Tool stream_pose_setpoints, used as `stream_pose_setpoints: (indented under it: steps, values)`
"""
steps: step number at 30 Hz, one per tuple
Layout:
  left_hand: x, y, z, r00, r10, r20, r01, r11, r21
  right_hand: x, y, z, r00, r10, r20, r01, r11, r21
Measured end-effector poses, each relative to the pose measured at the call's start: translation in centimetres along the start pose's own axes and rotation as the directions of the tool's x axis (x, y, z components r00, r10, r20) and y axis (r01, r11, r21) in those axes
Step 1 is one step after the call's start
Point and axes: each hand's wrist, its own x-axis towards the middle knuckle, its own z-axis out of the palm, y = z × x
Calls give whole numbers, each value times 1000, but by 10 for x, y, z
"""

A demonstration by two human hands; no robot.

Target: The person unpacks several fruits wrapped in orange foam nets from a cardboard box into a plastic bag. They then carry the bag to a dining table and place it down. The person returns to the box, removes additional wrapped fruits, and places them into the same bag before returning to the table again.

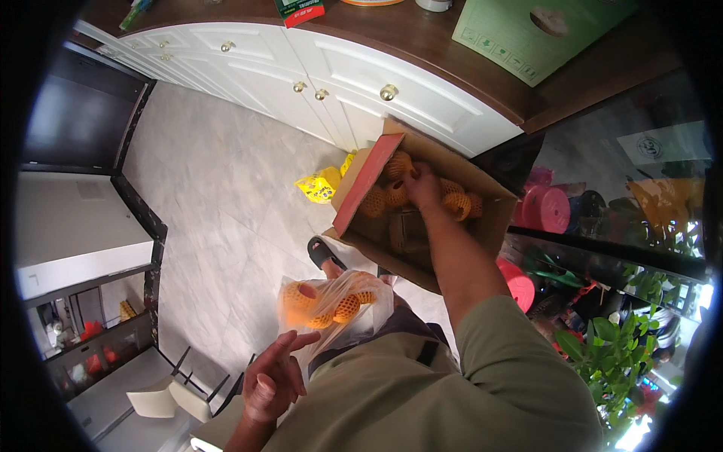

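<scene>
An open cardboard box point(364, 183) with a red edge stands against the white cabinets, holding several round fruits in orange foam nets point(398, 165). My right hand point(423, 186) reaches inside and touches the netted fruits; its fingertips are partly hidden, so a grip cannot be made out. A clear plastic bag point(381, 294) with several more netted fruits point(346, 308) hangs before my legs. Its gathered film runs up to my left hand point(277, 373), whose lower fingers curl around it while the index finger sticks out. One fruit in the bag shows a reddish patch through the net's opening.
A yellow plastic bag point(319, 185) lies on the floor beside the box. White cabinets point(350, 62) carry a brown countertop point(429, 39) with a green carton point(508, 34). A dark sandal point(319, 251) shows below. Chairs point(169, 395) stand lower left; pink round objects point(545, 209) and a leafy plant point(613, 350) are at right.
</scene>
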Motion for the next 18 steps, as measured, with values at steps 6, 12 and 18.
stream_pose_setpoints:
  steps: [6,12,18]
  values:
    - [-11,-11,1,996,-49,-71,45,997,-59,-25,-36,46,984,-113,-140,64,947,-315]
    - [-17,-31,-3,993,-84,-80,81,996,-46,-29,-55,54,996,-56,-73,34,960,-278]
    - [-7,-42,-3,989,-93,-111,93,996,-3,6,-30,38,977,-211,38,214,955,-203]
